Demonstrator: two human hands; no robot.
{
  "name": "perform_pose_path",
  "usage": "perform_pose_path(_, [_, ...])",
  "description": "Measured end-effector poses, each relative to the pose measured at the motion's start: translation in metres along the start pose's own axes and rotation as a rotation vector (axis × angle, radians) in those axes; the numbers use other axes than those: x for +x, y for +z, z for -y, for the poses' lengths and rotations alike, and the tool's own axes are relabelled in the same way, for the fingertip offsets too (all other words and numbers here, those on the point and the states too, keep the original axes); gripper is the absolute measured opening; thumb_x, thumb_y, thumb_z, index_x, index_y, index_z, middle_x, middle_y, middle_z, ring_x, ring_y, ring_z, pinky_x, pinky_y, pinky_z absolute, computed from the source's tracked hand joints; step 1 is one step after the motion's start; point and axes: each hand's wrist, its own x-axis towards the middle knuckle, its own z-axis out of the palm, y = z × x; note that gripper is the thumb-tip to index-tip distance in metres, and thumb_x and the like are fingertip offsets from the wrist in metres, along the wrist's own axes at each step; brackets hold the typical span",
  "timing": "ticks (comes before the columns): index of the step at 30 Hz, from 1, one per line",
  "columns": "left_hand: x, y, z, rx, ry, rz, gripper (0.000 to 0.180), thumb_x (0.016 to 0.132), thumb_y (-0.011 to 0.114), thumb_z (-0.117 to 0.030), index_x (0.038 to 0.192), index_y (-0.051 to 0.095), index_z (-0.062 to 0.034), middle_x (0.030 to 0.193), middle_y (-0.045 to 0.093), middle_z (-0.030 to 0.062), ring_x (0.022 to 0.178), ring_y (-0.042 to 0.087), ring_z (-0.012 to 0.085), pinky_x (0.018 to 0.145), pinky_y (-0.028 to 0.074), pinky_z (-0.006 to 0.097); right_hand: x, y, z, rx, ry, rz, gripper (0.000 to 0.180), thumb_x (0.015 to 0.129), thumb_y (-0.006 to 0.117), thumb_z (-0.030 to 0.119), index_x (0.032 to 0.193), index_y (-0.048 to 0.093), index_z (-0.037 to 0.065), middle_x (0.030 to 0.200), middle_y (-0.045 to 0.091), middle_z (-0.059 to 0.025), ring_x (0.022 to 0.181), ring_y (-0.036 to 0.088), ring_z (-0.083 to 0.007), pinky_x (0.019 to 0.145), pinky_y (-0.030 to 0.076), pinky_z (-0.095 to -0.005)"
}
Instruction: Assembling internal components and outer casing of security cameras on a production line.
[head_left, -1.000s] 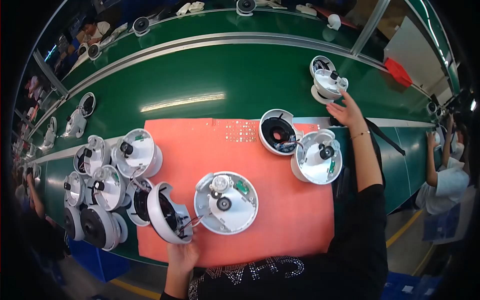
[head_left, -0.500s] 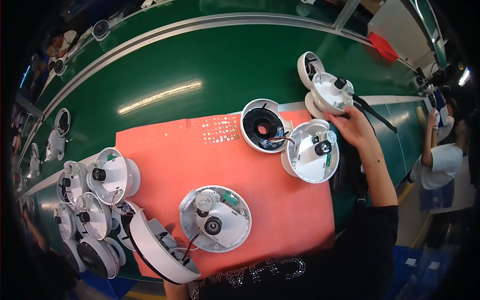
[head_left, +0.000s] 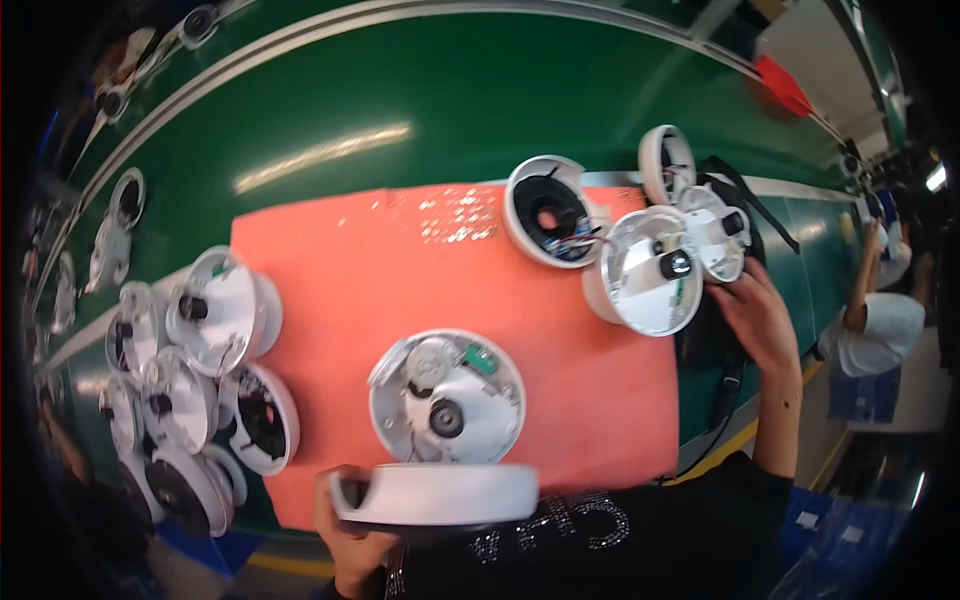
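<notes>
My left hand (head_left: 352,535) grips the rim of a white round cover (head_left: 440,492), held on edge near my body. Just beyond it, an open white bowl-shaped housing (head_left: 490,405) with a black lens-like cylinder and a green circuit board lies on the orange mat (head_left: 580,400). At the right, my right hand (head_left: 762,315) has its fingers at the near rim of a smaller-looking white housing (head_left: 708,222); part of the grip is hidden. That housing adjoins a round cover (head_left: 665,165). Left of it, another open housing (head_left: 640,285) is wired to a ring-shaped cover (head_left: 548,210).
Several similar white housings (head_left: 215,325) crowd the left side. Rows of small metal pieces (head_left: 460,215) lie at the mat's far edge. A black strap (head_left: 750,200) lies beyond the right-hand units. Another person (head_left: 880,320) is at the far right.
My right hand has brought the far-right housing and its cover nearer and rightward, beside the other open housing. My left hand has swung the white cover from the left to in front of my body.
</notes>
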Motion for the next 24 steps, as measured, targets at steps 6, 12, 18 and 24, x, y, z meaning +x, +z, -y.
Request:
perform_pose_path(6, [0.021, 0.023, -0.025, 0.274, 0.361, 0.34, 0.042, 0.058, 0.077, -0.011, 0.094, 0.058, 0.0013, 0.08, 0.064, 0.0113, 0.066, 0.064, 0.0177, 0.056, 0.05, 0.024, -0.073, 0.096, -0.006, -0.834, -0.831, 0.039, 0.067, 0.078, 0.059, 0.025, 0.131, 0.027, 0.0, 0.125, 0.039, -0.0185, 0.115, 0.039, -0.0285, 0.095, 0.03, -0.0393])
perform_pose_path(12, [0.009, 0.025, -0.021, 0.4, 0.537, 0.32, 0.045, 0.057, 0.076, -0.012, 0.097, 0.058, 0.0, 0.076, 0.062, 0.0095, 0.061, 0.061, 0.0182, 0.051, 0.048, 0.025, -0.087, 0.173, -0.029, -0.79, -0.755, 0.924, 0.071, 0.057, 0.078, 0.03, 0.113, 0.05, -0.005, 0.102, 0.057, -0.0188, 0.087, 0.058, -0.0311, 0.072, 0.048, -0.0359])
perform_pose_path(18, [0.01, 0.024, -0.026, 0.421, 0.547, 0.334, 0.044, 0.058, 0.075, -0.008, 0.098, 0.059, 0.0, 0.078, 0.062, 0.0092, 0.062, 0.061, 0.0182, 0.051, 0.048, 0.026, -0.091, 0.177, -0.046, -0.763, -0.71, 0.923, 0.058, 0.06, 0.077, 0.032, 0.101, 0.054, -0.002, 0.083, 0.062, -0.0127, 0.071, 0.062, -0.0216, 0.062, 0.048, -0.0283])
perform_pose_path(24, [0.011, 0.024, -0.028, 0.415, 0.548, 0.333, 0.044, 0.056, 0.074, -0.005, 0.098, 0.059, 0.0005, 0.085, 0.063, 0.0114, 0.068, 0.063, 0.0204, 0.057, 0.051, 0.027, -0.09, 0.178, -0.05, -0.719, -0.769, 0.901, 0.05, 0.062, 0.077, 0.029, 0.096, 0.055, -0.002, 0.079, 0.063, -0.0122, 0.067, 0.062, -0.02, 0.059, 0.048, -0.0272])
